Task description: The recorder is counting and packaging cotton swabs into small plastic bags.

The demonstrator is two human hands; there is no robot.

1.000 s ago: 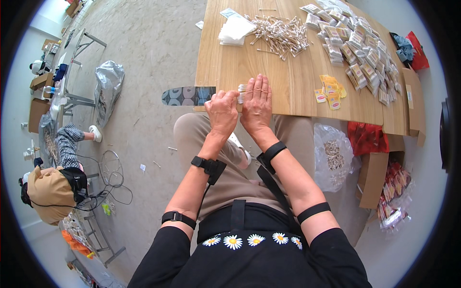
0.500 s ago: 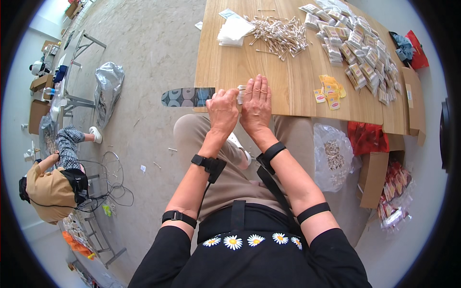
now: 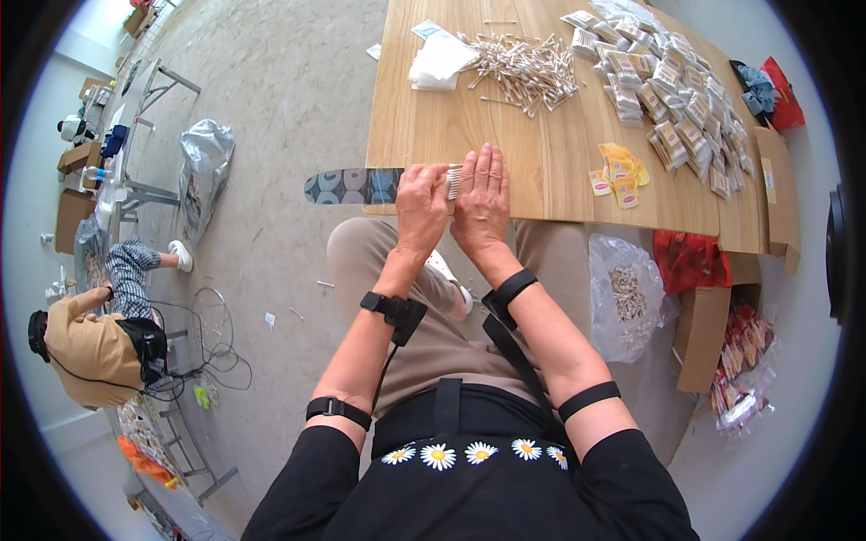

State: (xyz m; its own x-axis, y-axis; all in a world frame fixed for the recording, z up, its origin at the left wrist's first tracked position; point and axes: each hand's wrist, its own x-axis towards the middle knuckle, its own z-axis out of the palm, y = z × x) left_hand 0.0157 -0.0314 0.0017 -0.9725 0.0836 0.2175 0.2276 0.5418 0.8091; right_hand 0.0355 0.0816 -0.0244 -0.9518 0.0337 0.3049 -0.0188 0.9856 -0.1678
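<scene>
Bare worktop (image 3: 552, 176) to the right of the right hand (image 3: 482, 203), open sideways until the yellow packets (image 3: 621, 174). Forward of both hands: open wood up to the loose swab pile (image 3: 525, 72) and white sheets (image 3: 442, 61). Narrow gap between swab pile and heaped packs (image 3: 681, 95); the heap blocks far right. Between right hand and left hand (image 3: 422, 207), swabs (image 3: 453, 180) fill the fingertip gap. Patterned strip (image 3: 352, 187) sits just left of left hand, overhanging the edge.
</scene>
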